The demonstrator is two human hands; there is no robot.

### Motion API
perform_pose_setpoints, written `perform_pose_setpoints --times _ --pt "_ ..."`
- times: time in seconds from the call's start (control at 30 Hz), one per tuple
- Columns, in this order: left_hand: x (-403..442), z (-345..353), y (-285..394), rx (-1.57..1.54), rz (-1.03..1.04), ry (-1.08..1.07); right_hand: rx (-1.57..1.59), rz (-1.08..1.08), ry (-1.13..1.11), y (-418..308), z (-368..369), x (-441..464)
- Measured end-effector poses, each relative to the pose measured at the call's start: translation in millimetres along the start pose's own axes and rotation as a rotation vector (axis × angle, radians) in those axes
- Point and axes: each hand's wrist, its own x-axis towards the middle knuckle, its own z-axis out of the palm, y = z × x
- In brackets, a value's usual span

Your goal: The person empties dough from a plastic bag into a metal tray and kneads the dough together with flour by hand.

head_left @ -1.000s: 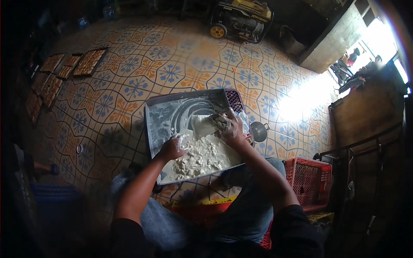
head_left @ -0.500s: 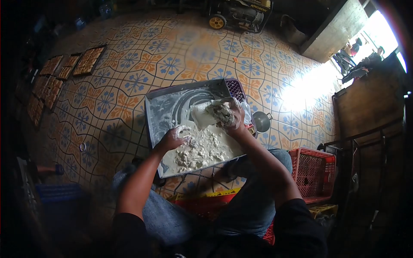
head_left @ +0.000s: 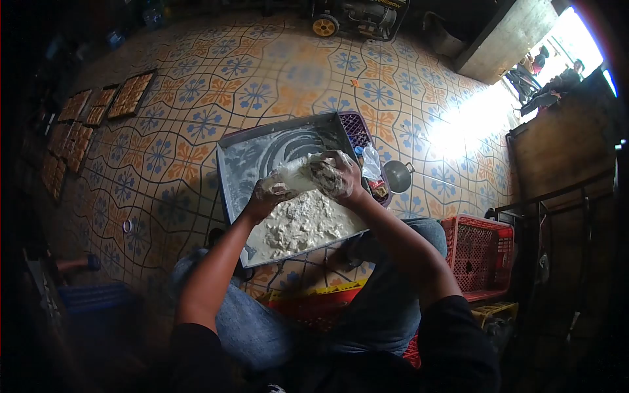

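Note:
Batter-like wet dough (head_left: 304, 226) lies lumpy in the near part of a large grey metal pan (head_left: 252, 141). Over it, both hands grip a whitish, smeared oblong thing (head_left: 295, 174); whether it is a container, a bag or a slab I cannot tell. My left hand (head_left: 270, 193) closes on its left end. At the other end, my right hand (head_left: 337, 175) is wrapped round it, the fingers thickly coated with dough. Pale swirled smears cover the pan's far floor.
A purple crate (head_left: 355, 130) shows beneath the pan, with a plastic bag (head_left: 371, 162) at its side. Nearby are a round metal pan (head_left: 398, 177) and a red crate (head_left: 478, 255). Filled trays (head_left: 133, 93) lie on the floor at left; a generator (head_left: 360, 18) stands at the back.
My left hand has risen from the dough and taken hold of the left end of the whitish thing. My right hand has shifted slightly left and still holds it.

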Motion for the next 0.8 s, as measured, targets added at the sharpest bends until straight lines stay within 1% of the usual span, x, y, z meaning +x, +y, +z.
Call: perform_pose_setpoints --times 0.07,0.1,0.17,0.2,0.27,0.33,0.37,0.47,0.5,0.57,0.6,0.67,0.7,0.8 --pt "1.0 0.1 0.3 0.068 0.052 -0.06 -0.128 -0.202 0.01 7.4 2.7 0.0" --pt "-0.8 2.6 3.7 0.005 0.023 -0.048 -0.192 -0.302 0.015 8.3 2.9 0.8" --pt "-5.0 6.7 10.0 -0.123 -0.032 -0.019 -0.165 -0.315 -0.032 8.6 2.8 -1.1" --pt "-6.0 7.5 10.5 -0.056 -0.025 -0.009 -0.152 -0.318 -0.054 8.3 2.7 -2.4" --pt "-6.9 10.6 11.1 0.079 -0.013 0.004 0.226 -0.012 -0.111 22.8 16.9 -13.7" --pt "-6.7 18.2 19.1 0.048 -0.003 0.0 0.324 0.099 -0.127 15.5 14.3 -9.3" --pt "-5.7 20.6 21.4 0.032 0.004 0.0 0.234 0.051 -0.121 12.8 9.6 -7.2" --pt "-2.7 18.4 18.8 0.124 0.013 -0.023 -0.015 -0.111 -0.121 4.9 3.5 -3.0" --pt "-3.3 19.1 17.6 0.136 -0.013 -0.015 -0.096 -0.168 -0.124 4.8 3.2 -3.1" --pt "-8.8 21.5 13.9 0.158 -0.062 0.004 -0.028 -0.087 -0.178 13.6 13.8 -15.7" --pt "-11.8 24.3 13.4 0.115 -0.116 0.022 0.007 -0.047 -0.204 19.4 21.0 -22.7" --pt "-16.5 30.4 14.3 0.031 -0.224 0.06 0.38 0.094 -0.191 29.7 34.2 -32.1" --pt "-15.6 28.7 10.5 0.035 -0.188 0.043 0.511 0.142 -0.186 29.8 35.2 -33.1" --pt "-12.8 27.3 3.0 0.036 -0.095 0.01 0.358 0.092 -0.197 31.5 33.1 -30.2"
